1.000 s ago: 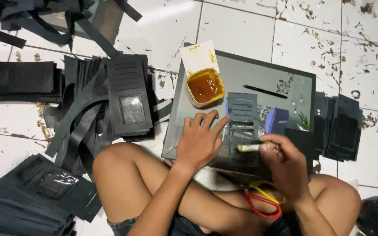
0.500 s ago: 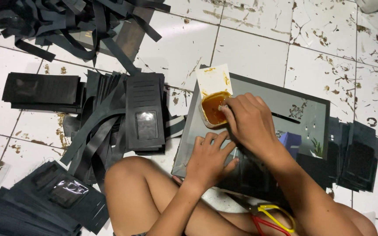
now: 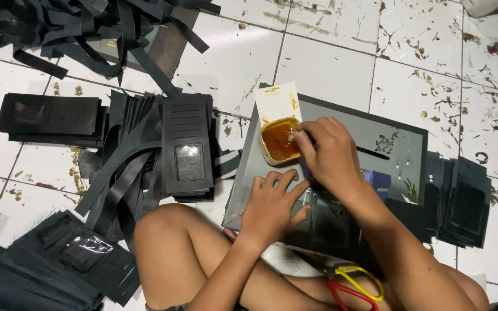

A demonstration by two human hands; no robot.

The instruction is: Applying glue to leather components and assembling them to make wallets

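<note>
Right hand (image 3: 329, 152) grips something I cannot identify at the small tub of amber glue (image 3: 278, 140) on the glass sheet's (image 3: 393, 138) far corner; left hand (image 3: 272, 204) presses flat nearby. I judge the tub could tip, smearing glue.

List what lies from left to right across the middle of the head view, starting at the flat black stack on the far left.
Flat stack of black rectangular pieces → black wallet panel with clear window → small white tub of amber glue → right hand at the tub → stack of black pieces at the right.
</note>
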